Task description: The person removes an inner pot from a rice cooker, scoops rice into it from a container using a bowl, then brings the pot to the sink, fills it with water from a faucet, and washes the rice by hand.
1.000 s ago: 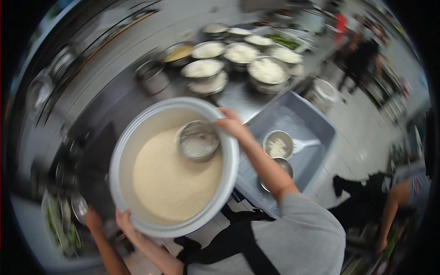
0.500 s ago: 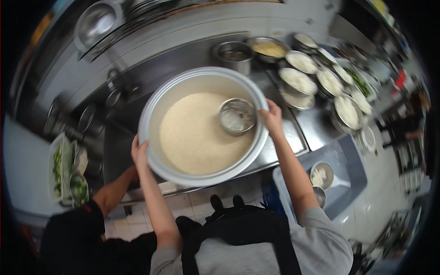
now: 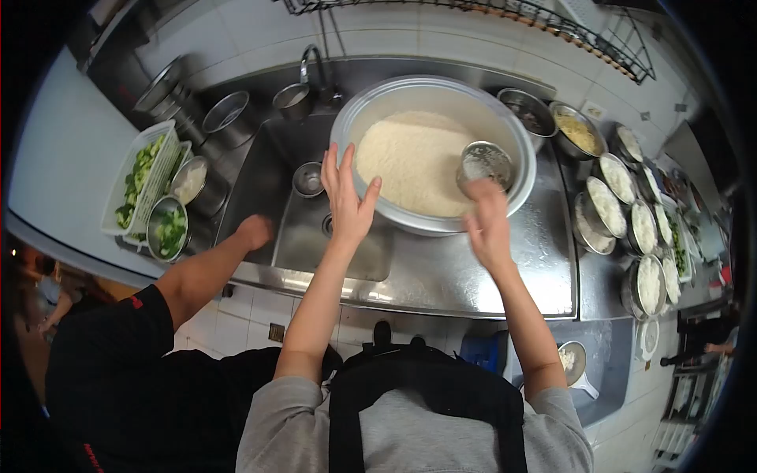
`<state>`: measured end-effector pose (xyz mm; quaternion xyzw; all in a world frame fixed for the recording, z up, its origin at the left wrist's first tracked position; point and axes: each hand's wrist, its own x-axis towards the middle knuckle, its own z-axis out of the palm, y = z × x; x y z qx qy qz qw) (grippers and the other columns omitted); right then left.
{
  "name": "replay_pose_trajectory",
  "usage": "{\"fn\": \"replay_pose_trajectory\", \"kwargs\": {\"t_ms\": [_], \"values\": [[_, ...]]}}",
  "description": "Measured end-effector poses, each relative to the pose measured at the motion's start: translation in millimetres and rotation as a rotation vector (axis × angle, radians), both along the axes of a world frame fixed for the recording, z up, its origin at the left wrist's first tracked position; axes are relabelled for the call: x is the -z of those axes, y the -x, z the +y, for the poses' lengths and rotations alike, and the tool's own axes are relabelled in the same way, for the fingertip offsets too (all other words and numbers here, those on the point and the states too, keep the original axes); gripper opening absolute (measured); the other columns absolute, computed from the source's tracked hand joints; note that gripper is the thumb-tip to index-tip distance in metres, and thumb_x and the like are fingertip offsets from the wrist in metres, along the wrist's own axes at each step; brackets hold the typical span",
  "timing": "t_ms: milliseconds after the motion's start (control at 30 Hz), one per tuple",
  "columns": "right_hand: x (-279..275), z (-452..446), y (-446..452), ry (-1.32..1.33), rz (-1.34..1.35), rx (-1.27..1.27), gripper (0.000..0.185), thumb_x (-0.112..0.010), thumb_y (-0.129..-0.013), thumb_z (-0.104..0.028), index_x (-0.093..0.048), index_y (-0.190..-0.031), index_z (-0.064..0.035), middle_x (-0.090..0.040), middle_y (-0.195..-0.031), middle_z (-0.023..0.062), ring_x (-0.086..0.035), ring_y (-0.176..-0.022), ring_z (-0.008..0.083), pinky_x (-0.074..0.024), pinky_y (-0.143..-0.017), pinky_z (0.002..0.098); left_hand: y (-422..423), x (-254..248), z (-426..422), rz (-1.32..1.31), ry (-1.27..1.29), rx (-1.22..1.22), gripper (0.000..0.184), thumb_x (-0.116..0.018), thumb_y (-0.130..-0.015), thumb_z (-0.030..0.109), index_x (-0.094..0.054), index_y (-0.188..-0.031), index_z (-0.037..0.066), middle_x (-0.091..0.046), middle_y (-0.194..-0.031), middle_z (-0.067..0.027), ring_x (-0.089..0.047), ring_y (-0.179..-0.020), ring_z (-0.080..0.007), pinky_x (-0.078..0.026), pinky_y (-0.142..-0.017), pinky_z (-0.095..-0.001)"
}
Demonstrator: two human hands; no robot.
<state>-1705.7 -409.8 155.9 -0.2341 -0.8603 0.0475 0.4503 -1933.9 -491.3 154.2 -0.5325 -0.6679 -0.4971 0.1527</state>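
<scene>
A large round pot (image 3: 522,183) of pale grain rests on the steel counter beside the sink, with a small metal bowl (image 3: 482,167) inside at its right. My left hand (image 3: 349,197) is at the pot's left front side, fingers spread and holding nothing. Over the pot's front right rim is my right hand (image 3: 490,221), blurred by motion, close to the small metal bowl. Whether its fingers hold anything is unclear.
A co-worker's hand (image 3: 255,232) is over the sink (image 3: 315,236), near the faucet (image 3: 311,67). White baskets (image 3: 142,177) of green vegetables stand left. Bowls of white food (image 3: 605,206) crowd the right counter (image 3: 552,260). A grey tub (image 3: 615,370) sits below.
The pot now rests on the counter farther forward, and both my hands have let go of its rim. My view has turned, bringing the sink and faucet fully in sight.
</scene>
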Motion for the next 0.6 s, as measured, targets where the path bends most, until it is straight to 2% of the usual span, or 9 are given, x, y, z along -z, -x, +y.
{"fn": "replay_pose_trajectory", "kwargs": {"t_ms": [33,100,133,200,333,467,500,567,600], "values": [[5.3,-7.3,12.0,0.007,0.003,-0.022,0.039,-0.059,-0.075,-0.019,-0.050,-0.109,-0.0010,-0.052,-0.102,0.0161,-0.047,-0.101,0.0301,-0.0357,-0.088,0.0382,15.1,4.3,0.6,0.003,0.007,-0.022,0.056,-0.059,-0.078,0.018,-0.036,-0.127,0.003,-0.028,-0.134,-0.0199,-0.025,-0.124,-0.0341,-0.021,-0.101,-0.0387],[14.3,-14.5,31.6,-0.012,-0.341,0.014,0.036,-0.060,-0.075,-0.032,-0.058,-0.096,-0.0035,-0.058,-0.080,0.0107,-0.056,-0.080,0.0243,-0.0415,-0.075,0.0351,71.4,11.4,16.0,-0.037,-0.084,-0.078,0.049,-0.057,-0.080,0.020,-0.041,-0.123,0.003,-0.030,-0.133,-0.0196,-0.027,-0.123,-0.0339,-0.023,-0.101,-0.0388],[15.6,-13.8,39.8,-0.007,-0.337,0.003,0.036,-0.060,-0.075,-0.032,-0.058,-0.096,-0.0035,-0.058,-0.080,0.0107,-0.056,-0.080,0.0243,-0.0415,-0.075,0.0351,98.9,10.4,23.6,-0.011,-0.080,-0.134,0.047,-0.058,-0.080,0.021,-0.043,-0.120,0.002,-0.034,-0.129,-0.0209,-0.031,-0.120,-0.0346,-0.026,-0.099,-0.0392],[14.2,-9.3,57.9,-0.068,-0.307,0.092,0.038,-0.059,-0.073,-0.041,-0.061,-0.088,-0.0058,-0.057,-0.065,0.0059,-0.055,-0.061,0.0214,-0.0424,-0.060,0.0328,156.3,-3.9,43.5,-0.038,-0.054,-0.130,0.044,-0.057,-0.080,0.023,-0.047,-0.116,0.000,-0.043,-0.121,-0.0214,-0.040,-0.113,-0.0344,-0.031,-0.095,-0.0386],[21.8,-0.6,108.1,-0.047,-0.304,0.080,0.035,-0.060,-0.073,-0.040,-0.059,-0.083,-0.0067,-0.057,-0.065,0.0072,-0.056,-0.059,0.0226,-0.0424,-0.055,0.0322,249.5,-26.0,113.3,-0.227,-0.043,-0.080,0.048,-0.057,-0.079,0.028,-0.047,-0.116,-0.002,-0.054,-0.109,-0.0202,-0.052,-0.102,-0.0337,-0.039,-0.088,-0.0373],[15.8,12.0,171.7,-0.040,-0.317,0.206,0.030,-0.061,-0.073,-0.037,-0.056,-0.076,-0.0075,-0.055,-0.063,0.0066,-0.055,-0.059,0.0227,-0.0422,-0.055,0.0324,300.9,-51.8,223.7,-0.490,0.001,-0.012,0.066,-0.064,-0.071,0.032,-0.040,-0.121,-0.004,-0.057,-0.101,-0.0225,-0.054,-0.097,-0.0345,-0.041,-0.085,-0.0353],[15.4,12.7,179.9,-0.017,-0.325,0.225,0.029,-0.062,-0.073,-0.036,-0.055,-0.075,-0.0076,-0.054,-0.063,0.0065,-0.055,-0.059,0.0228,-0.0422,-0.055,0.0324,300.6,-52.3,238.4,-0.408,0.057,-0.020,0.066,-0.061,-0.075,0.026,-0.031,-0.127,-0.003,-0.058,-0.099,-0.0213,-0.059,-0.087,-0.0287,-0.046,-0.074,-0.0339],[11.4,14.9,194.0,-0.002,-0.347,0.260,0.029,-0.062,-0.073,-0.035,-0.056,-0.078,-0.0073,-0.054,-0.063,0.0059,-0.055,-0.059,0.0218,-0.0421,-0.056,0.0322,291.4,-47.6,261.9,-0.991,-0.033,0.370,0.064,-0.056,-0.080,0.015,-0.021,-0.131,0.000,-0.059,-0.089,-0.0156,-0.059,-0.072,-0.0180,-0.047,-0.057,-0.0286],[10.5,16.2,200.2,0.003,-0.339,0.250,0.029,-0.062,-0.073,-0.035,-0.056,-0.079,-0.0071,-0.054,-0.064,0.0056,-0.055,-0.060,0.0212,-0.0421,-0.056,0.0318,279.8,-45.7,268.2,-0.981,-0.115,0.361,0.062,-0.054,-0.082,0.010,-0.018,-0.132,0.001,-0.058,-0.085,-0.0126,-0.057,-0.068,-0.0137,-0.044,-0.052,-0.0256]]}}
